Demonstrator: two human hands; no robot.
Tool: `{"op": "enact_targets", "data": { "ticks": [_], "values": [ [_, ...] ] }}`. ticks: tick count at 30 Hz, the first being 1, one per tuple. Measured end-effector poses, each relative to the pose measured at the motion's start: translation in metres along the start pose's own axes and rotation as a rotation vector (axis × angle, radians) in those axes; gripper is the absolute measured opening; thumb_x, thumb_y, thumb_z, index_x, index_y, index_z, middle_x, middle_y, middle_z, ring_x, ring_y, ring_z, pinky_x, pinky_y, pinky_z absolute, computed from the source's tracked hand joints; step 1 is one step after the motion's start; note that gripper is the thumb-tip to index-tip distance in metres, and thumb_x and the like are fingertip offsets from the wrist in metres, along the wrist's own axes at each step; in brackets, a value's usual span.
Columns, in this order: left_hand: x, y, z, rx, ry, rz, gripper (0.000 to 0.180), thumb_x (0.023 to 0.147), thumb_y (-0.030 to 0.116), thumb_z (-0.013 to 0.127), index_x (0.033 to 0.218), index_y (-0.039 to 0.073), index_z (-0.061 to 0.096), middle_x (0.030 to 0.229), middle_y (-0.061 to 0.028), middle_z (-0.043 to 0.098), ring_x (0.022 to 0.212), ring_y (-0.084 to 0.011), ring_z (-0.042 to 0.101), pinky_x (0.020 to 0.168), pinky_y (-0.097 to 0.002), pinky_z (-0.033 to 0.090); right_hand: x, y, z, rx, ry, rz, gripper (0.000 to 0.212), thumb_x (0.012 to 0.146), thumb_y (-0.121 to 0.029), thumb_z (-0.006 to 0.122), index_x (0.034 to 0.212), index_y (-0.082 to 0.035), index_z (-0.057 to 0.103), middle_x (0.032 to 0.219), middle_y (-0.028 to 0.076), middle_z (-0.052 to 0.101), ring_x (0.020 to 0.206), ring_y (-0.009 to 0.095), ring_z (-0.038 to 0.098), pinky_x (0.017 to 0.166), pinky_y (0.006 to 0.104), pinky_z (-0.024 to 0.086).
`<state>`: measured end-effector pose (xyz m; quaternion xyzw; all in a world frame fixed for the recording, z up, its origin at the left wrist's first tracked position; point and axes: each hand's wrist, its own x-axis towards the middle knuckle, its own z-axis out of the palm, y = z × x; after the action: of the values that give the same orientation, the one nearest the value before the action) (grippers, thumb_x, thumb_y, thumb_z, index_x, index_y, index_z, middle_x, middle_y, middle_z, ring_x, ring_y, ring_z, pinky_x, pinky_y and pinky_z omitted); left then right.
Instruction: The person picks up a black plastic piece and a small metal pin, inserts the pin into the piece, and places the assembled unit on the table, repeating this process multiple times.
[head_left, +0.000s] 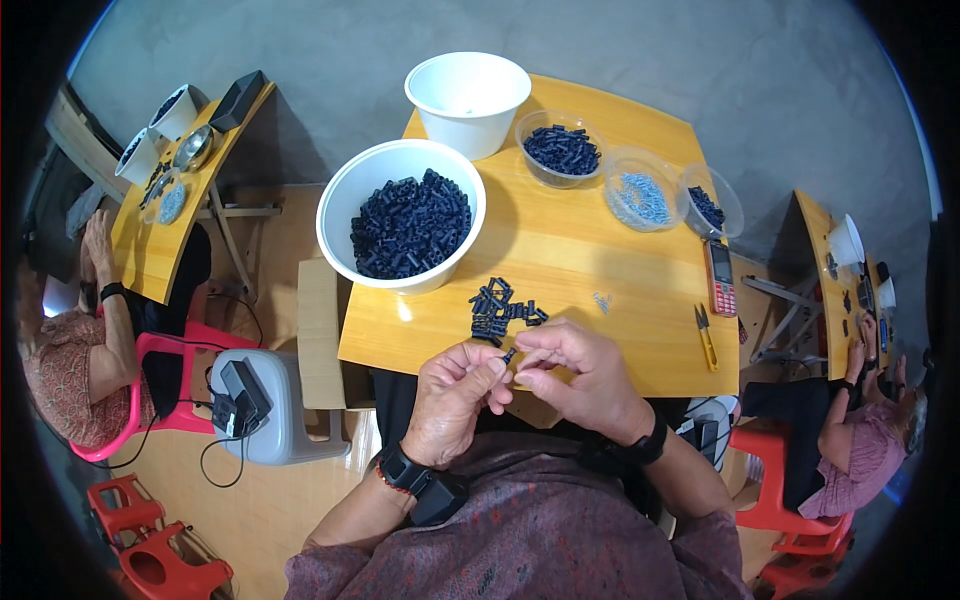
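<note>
Over the near edge of the wooden table, my left hand (457, 393) pinches a small black plastic part (509, 355) between thumb and fingers. Close beside it, my right hand (578, 372) has its thumb and fingertips drawn together at the part; whatever they hold is too small to make out. Just beyond my hands lies a loose pile of black plastic parts (492, 310). A few tiny silvery pieces (602, 302) rest on the tabletop to the right of that pile.
A white tub (335, 235) full of black parts stands at left, a white bowl (470, 118) behind it. Clear tubs hold black parts (562, 150), silvery pieces (645, 198) and more black parts (706, 208). A red phone (720, 278) and yellow-handled cutters (707, 340) lie right. Other people sit both sides.
</note>
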<state>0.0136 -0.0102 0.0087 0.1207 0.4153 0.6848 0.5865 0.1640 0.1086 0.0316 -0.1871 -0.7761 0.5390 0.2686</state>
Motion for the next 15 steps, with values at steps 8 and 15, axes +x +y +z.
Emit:
{"op": "enact_targets", "data": {
  "ticks": [8,15],
  "values": [
    [-0.002,-0.003,0.002,-0.056,-0.01,-0.03,0.008,0.095,0.007,0.063,0.097,0.0,0.066,0.089,-0.0092,0.069,0.074,-0.0145,0.065,0.07,-0.0275,0.055,0.004,-0.016,0.011,-0.409,-0.023,-0.183,0.03,0.079,-0.009,0.077,0.103,0.0,0.06,0.084,0.014,0.06,0.071,0.03,0.064,0.061,0.0374,0.052],
    [-0.003,-0.004,0.0,0.0,-0.089,-0.115,0.008,0.095,0.005,0.062,0.092,-0.001,0.065,0.083,-0.0073,0.069,0.074,-0.0139,0.065,0.071,-0.0269,0.054,-0.009,-0.01,0.012,-0.457,0.028,-0.251,0.029,0.077,-0.009,0.074,0.1,-0.001,0.06,0.076,0.012,0.056,0.066,0.03,0.061,0.057,0.0382,0.05]
  ]
}}
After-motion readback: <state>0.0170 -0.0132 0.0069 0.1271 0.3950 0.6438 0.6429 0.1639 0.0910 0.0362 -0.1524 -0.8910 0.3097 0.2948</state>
